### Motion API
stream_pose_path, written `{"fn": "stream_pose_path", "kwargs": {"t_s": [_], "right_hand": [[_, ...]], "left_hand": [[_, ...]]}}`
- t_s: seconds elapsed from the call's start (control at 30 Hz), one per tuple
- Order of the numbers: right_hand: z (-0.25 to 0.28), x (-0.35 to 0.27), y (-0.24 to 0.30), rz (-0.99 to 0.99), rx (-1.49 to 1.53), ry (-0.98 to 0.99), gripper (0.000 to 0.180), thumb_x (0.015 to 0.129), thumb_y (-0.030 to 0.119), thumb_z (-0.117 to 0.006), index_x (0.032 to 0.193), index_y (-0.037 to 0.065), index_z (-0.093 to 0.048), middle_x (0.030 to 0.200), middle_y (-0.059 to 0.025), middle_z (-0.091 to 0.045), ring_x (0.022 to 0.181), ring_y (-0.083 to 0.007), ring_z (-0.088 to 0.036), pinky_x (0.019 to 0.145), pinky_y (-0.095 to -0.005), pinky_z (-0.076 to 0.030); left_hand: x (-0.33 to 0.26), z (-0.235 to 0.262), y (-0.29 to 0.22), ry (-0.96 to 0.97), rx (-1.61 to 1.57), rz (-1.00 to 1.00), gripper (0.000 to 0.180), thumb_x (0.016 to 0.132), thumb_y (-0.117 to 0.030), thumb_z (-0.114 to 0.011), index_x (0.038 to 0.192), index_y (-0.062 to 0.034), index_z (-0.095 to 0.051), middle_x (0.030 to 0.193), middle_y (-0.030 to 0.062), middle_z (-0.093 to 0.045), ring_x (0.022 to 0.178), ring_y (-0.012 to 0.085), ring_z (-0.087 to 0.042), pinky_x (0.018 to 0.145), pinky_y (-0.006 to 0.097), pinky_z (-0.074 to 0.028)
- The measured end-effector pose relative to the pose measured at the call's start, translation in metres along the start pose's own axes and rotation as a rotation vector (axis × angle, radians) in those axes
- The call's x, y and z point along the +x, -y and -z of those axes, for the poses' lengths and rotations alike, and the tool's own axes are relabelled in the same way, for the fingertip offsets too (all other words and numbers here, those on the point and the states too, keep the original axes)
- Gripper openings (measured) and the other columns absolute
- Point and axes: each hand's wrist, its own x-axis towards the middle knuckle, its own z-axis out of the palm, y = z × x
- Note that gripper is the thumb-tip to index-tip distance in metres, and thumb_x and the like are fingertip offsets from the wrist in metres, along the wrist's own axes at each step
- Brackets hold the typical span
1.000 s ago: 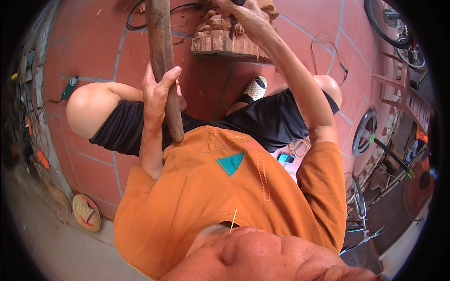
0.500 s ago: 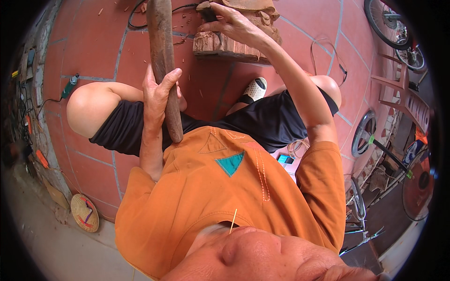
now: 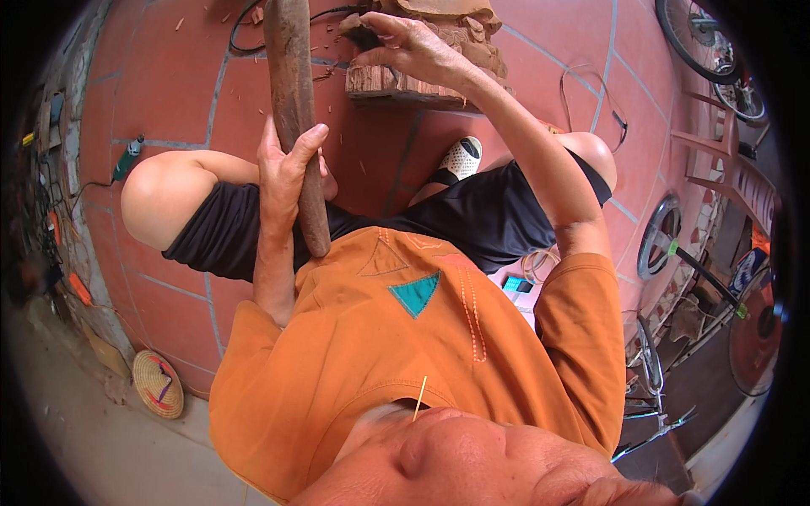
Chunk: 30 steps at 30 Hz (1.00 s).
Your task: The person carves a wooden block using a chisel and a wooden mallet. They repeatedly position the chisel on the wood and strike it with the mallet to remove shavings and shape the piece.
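Note:
My left hand (image 3: 283,169) is wrapped round a long wooden club (image 3: 289,76), its thumb pointing up along the side. The club stands nearly upright in the picture; its thin lower end reaches my orange shirt and its thick end runs out past the top edge. Over a carved block of reddish wood (image 3: 392,86), my right hand (image 3: 413,52) has its fingers and thumb curled round a short dark piece (image 3: 363,35), whose exact kind I cannot make out. The carved block rests on the floor between and beyond my feet.
Red floor tiles carry scattered wood chips and a black cable (image 3: 240,38). A green power tool (image 3: 128,158) lies by my left knee, a woven hat (image 3: 158,384) farther back. At right stand a plastic chair (image 3: 734,164), a bicycle wheel (image 3: 696,38) and a fan (image 3: 753,333).
My right hand has shifted slightly left and down with the dark piece, which now tilts more to the left. My left hand and the club stay in place.

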Motion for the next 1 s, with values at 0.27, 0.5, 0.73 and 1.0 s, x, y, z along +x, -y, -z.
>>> {"fn": "stream_pose_path", "kwargs": {"t_s": [0.27, 0.5, 0.73, 1.0], "right_hand": [[0.001, 0.000, 0.006, 0.032, -0.052, 0.039, 0.048, 0.085, 0.027, -0.076, 0.126, 0.007, -0.060, 0.105, -0.0164, -0.071, 0.097, -0.0331, -0.067, 0.083, -0.0429, -0.051], [0.008, 0.003, 0.014, 0.023, -0.178, 0.144, 0.058, 0.090, 0.031, -0.074, 0.138, 0.005, -0.053, 0.115, -0.0164, -0.068, 0.101, -0.0256, -0.064, 0.089, -0.0383, -0.051], [0.003, -0.001, 0.008, 0.078, -0.143, 0.055, 0.052, 0.087, 0.030, -0.075, 0.130, 0.006, -0.058, 0.106, -0.0185, -0.070, 0.100, -0.0376, -0.066, 0.084, -0.0463, -0.050], [0.004, 0.010, -0.017, 0.061, -0.006, 0.049, 0.050, 0.086, 0.029, -0.076, 0.129, 0.011, -0.058, 0.101, -0.0187, -0.070, 0.095, -0.0348, -0.068, 0.078, -0.0444, -0.053]], "left_hand": [[-0.005, -0.013, -0.016, -0.042, -0.095, -0.239, 0.041, 0.094, -0.014, -0.067, 0.127, -0.0001, -0.046, 0.079, 0.0053, -0.056, 0.057, 0.0115, -0.056, 0.053, 0.024, -0.050], [-0.007, -0.018, -0.019, 0.096, 0.100, -0.006, 0.036, 0.093, -0.018, -0.070, 0.118, -0.0016, -0.050, 0.074, 0.0003, -0.056, 0.048, 0.0079, -0.053, 0.042, 0.024, -0.045], [-0.008, -0.015, -0.015, -0.084, -0.035, -0.259, 0.029, 0.095, -0.013, -0.064, 0.118, -0.0033, -0.050, 0.080, 0.0055, -0.057, 0.056, 0.0115, -0.057, 0.050, 0.023, -0.049], [-0.005, -0.014, -0.021, 0.066, 0.024, -0.046, 0.035, 0.093, -0.019, -0.070, 0.116, -0.0022, -0.050, 0.074, 0.0021, -0.057, 0.051, 0.0074, -0.055, 0.045, 0.022, -0.045]]}}
